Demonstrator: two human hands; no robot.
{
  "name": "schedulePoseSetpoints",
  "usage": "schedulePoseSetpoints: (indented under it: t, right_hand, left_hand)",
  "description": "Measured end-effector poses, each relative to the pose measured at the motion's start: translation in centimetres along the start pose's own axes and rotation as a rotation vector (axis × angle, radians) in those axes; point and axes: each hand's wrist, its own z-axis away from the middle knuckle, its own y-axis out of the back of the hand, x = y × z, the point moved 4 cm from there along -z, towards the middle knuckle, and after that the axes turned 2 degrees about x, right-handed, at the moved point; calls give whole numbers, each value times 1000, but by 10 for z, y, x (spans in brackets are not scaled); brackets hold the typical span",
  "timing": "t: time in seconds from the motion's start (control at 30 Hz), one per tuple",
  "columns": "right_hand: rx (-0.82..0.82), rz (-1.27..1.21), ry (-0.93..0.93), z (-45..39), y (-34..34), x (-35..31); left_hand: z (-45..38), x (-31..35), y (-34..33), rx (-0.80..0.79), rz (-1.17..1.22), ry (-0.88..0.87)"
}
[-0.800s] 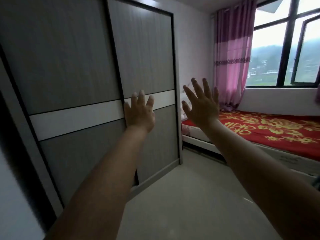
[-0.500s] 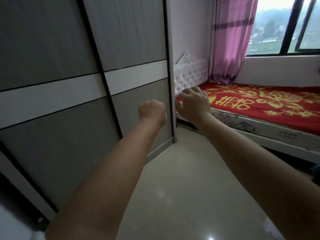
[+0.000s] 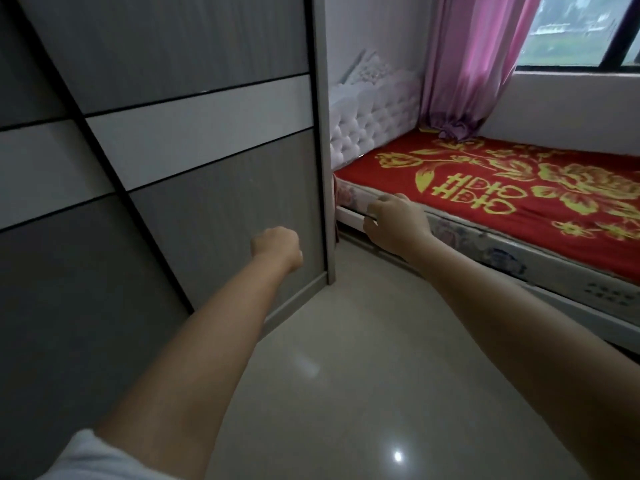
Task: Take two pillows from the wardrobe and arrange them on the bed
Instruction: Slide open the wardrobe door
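While wardrobe (image 3: 207,174) doors are closed, grey-white | left hand (image 3: 276,246) fisted | right hand (image 3: 394,225) curled, empty

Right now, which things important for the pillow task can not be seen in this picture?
Head view only:
- Pillows: none in view; the closed sliding doors of the wardrobe hide its inside.
- Bed: its far end is cut off by the right edge.
- Left hand: curled into a fist, the palm faces away.
- Right hand: fingertips blurred.

bed (image 3: 450,233), red gold-flowered cover (image 3: 519,181)
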Motion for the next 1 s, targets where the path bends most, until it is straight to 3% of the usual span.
schedulePoseSetpoints:
  t: [0.2,0.43,0.7,0.83,0.93,1.0]
  right_hand:
    - [-36,38,54,-142,-93,64]
    - [-33,1,109,-325,-152,122]
    - [-36,-65,202,-530,-224,185]
    - [-62,-39,375,-636,-267,194]
    - [20,-3,510,-710,-288,191]
    - [157,-34,593,-749,-290,184]
  left_hand:
    - [-173,22,-31,-24,-21,7]
    - [-371,54,-28,26,-9,-59]
    - [-565,59,-46,251,68,6]
    - [-647,50,-31,460,68,64]
    - [-696,48,-14,566,-6,54]
    - [-727,43,-7,586,-49,67]
